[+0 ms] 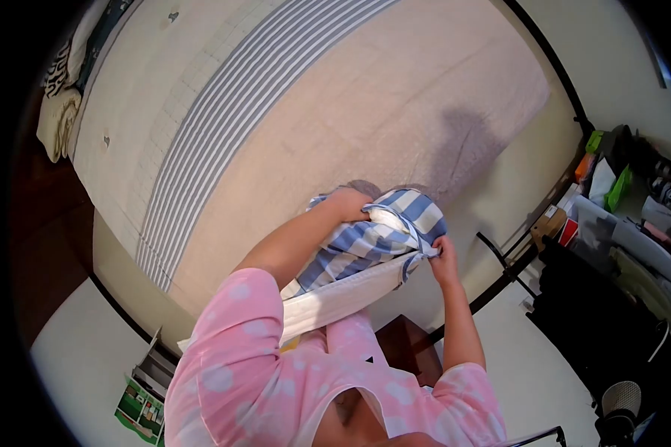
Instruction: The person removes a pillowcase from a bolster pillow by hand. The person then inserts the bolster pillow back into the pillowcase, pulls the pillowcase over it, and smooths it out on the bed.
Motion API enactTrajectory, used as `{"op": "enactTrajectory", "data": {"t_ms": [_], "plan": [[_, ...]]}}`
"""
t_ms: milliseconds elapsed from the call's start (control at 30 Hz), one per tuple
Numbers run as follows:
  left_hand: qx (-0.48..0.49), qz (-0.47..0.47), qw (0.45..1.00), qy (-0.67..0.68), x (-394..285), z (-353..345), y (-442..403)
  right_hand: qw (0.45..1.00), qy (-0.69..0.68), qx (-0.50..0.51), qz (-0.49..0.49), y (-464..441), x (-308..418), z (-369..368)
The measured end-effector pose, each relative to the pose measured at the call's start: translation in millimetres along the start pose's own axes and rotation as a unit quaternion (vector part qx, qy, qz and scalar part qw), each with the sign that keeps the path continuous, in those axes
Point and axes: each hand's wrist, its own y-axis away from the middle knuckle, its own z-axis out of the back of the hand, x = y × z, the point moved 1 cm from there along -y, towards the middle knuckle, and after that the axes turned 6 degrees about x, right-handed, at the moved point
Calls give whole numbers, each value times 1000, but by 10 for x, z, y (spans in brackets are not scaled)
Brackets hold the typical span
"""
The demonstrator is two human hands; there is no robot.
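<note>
A blue-and-white checked cloth cover [354, 249] hangs bunched in front of my body at the bed's near edge. My left hand [350, 205] is closed on its upper part, with the fingers partly hidden in the folds. At the right corner, my right hand [445, 262] pinches the cover's edge. White fabric shows in an opening between the hands. A long white quilted piece [343, 298] runs along the lower side, against my pink clothing. Whether it is joined to the cover, I cannot tell.
The bed [365, 97] carries a pale pink spread and a grey-striped band [231, 97]. Folded bedding [58, 123] lies at the far left. On the right are a dark bed frame, a cardboard box [549, 223], assorted bags and a black cloth-like heap [589, 313].
</note>
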Motion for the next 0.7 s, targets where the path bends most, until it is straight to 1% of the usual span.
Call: {"op": "enactTrajectory", "data": {"t_ms": [33, 100, 200, 300, 400, 433, 533, 567, 633, 700], "plan": [[-80, -45, 996, 16, 115, -101, 9, 1000, -3, -2, 6, -10, 29, 11], [-238, -131, 961, 47, 337, -292, 76, 1000, -9, -4, 19, -32, 81, 12], [-243, 48, 954, 171, 315, -230, 480, 999, -30, -28, -5, -100, 244, -7], [-281, 128, 931, 195, 118, 51, 1062, 995, -67, -55, 52, -178, 409, -25], [-266, 149, 949, 74, 197, 102, 1365, 997, 22, -48, 64, -225, 842, 60], [-258, 109, 958, 62, 293, 58, 1412, 998, 23, -39, 54, -249, 934, 43], [-209, 74, 948, 229, 419, -57, 1539, 997, -35, -60, 29, -339, 1021, -73], [-241, 59, 948, 199, 401, -122, 1605, 997, -28, -60, 25, -344, 1068, -120], [-303, 29, 942, 140, 194, -304, 1721, 998, -12, -59, 16, -267, 1516, -147], [-359, 28, 925, 122, 58, -334, 1860, 995, 17, -62, 76, -272, 1815, -202]]}}
